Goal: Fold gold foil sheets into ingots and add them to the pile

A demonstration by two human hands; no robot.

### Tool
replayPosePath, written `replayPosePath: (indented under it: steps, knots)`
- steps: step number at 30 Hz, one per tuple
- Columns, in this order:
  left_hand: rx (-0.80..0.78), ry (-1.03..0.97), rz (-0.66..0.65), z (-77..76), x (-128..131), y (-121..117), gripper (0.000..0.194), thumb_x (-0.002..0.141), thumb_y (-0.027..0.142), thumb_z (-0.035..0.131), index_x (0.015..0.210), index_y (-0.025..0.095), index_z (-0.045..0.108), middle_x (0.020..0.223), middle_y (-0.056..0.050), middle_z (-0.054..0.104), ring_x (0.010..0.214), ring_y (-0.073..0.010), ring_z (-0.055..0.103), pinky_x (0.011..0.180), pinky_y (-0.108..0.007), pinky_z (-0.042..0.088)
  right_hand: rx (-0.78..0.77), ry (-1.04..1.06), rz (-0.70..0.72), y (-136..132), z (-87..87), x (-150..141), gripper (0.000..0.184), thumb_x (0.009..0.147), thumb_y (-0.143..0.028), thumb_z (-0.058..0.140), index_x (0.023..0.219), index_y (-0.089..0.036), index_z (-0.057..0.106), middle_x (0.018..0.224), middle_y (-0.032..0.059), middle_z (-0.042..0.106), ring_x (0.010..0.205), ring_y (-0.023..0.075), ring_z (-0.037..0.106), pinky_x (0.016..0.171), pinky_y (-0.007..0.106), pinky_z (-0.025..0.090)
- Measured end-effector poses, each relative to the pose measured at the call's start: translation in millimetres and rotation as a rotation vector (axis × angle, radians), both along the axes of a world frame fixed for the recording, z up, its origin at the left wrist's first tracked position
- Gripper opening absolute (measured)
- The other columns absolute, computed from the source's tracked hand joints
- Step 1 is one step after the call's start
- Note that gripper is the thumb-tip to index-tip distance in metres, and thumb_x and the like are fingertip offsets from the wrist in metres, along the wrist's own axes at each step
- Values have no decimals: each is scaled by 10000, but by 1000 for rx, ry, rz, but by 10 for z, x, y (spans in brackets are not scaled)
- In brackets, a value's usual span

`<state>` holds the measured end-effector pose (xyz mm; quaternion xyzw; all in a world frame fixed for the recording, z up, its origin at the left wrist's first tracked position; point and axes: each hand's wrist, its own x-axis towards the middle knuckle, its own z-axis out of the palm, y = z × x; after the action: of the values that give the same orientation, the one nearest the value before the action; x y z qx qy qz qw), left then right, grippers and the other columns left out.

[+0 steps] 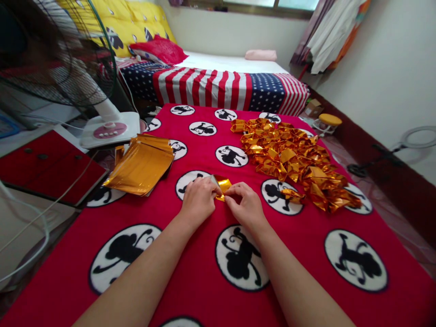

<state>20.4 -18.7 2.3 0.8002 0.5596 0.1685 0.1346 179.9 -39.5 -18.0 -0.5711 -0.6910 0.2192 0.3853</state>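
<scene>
Between my two hands, at the middle of the red cloth (190, 213), lies a small piece of gold foil paper (224, 183), partly folded, with a greyish underside showing at its left. My left hand (200, 198) pinches its left side, fingers curled. From the right, my right hand (245, 202) pinches its near right edge between thumb and fingertips. My hands partly cover the paper, so its full shape is hidden. Left of them rests a stack of flat gold foil sheets (141, 165). A heap of folded gold foil pieces (289, 152) spreads to the right, with one loose folded piece (292, 195) nearest my right hand.
An electric fan (109, 125) stands at the left beside a red-fronted cabinet (44, 159), with cables hanging near the cloth's left edge. Beyond the far edge is a bed (211, 86) with pillows. A yellow stool (330, 119) and a ring-light stand (384, 156) are at the right.
</scene>
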Motion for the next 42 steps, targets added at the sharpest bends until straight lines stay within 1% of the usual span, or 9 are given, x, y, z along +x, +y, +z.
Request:
replayPosePath:
  steps: [6,13,16,19,23,27,32,36,42]
  knots:
    - [14,-31,-19,-7,-14,3,295,832,93,511,824,251,760,901,-57,685,921,-236,591,802,-364,438,4,-28,-1,3,-23,4,156,737,-94,673,801,-230,715,885,30,666,873,199,628,817,338,502]
    - [6,-78,-13,5,-30,26,238,765,139,560,792,245,772,881,-48,694,884,-223,612,805,-346,466,10,-56,9,-1,-2,8,171,735,-78,641,807,-218,708,880,33,663,865,197,624,810,333,498]
    - [-37,-261,-22,-11,-93,82,228,749,138,567,795,228,772,786,-23,691,737,-168,606,685,-282,464,20,-39,8,-4,-10,3,185,721,-62,630,797,-215,702,883,33,661,864,198,623,811,333,498]
    - [36,-533,89,-24,-180,146,195,780,166,563,824,185,752,738,-7,676,588,-113,541,563,-240,421,37,-3,15,-1,-38,14,240,701,-19,589,785,-216,698,890,30,662,865,195,626,814,329,501]
    - [188,-665,173,-54,-294,217,175,819,191,561,855,167,730,843,-24,680,672,-110,577,583,-219,434,59,52,52,23,-61,76,302,688,23,529,774,-213,697,897,32,660,875,188,631,825,322,505]
    - [68,-651,-17,-89,-360,247,205,834,179,550,876,178,751,979,-66,693,903,-162,645,686,-228,494,91,51,87,73,-48,166,334,731,33,483,779,-212,703,911,35,667,895,185,631,829,322,504]
    - [-103,-622,-230,-48,-405,246,163,810,216,630,884,190,773,998,-87,721,946,-196,662,866,-314,527,117,37,121,110,-51,227,326,796,8,484,804,-218,717,938,36,686,922,185,636,845,326,499]
    - [-166,-493,-382,62,-478,247,249,786,167,621,968,240,774,1068,-59,718,1039,-195,636,965,-331,488,128,45,127,91,-47,226,344,785,19,477,810,-218,726,942,33,689,911,176,641,841,316,501]
    - [-195,-378,-400,81,-483,250,277,734,281,748,1010,269,770,1112,-60,697,1075,-217,612,992,-359,459,110,48,98,55,15,188,257,759,-28,570,801,-223,732,929,32,688,896,182,646,848,315,508]
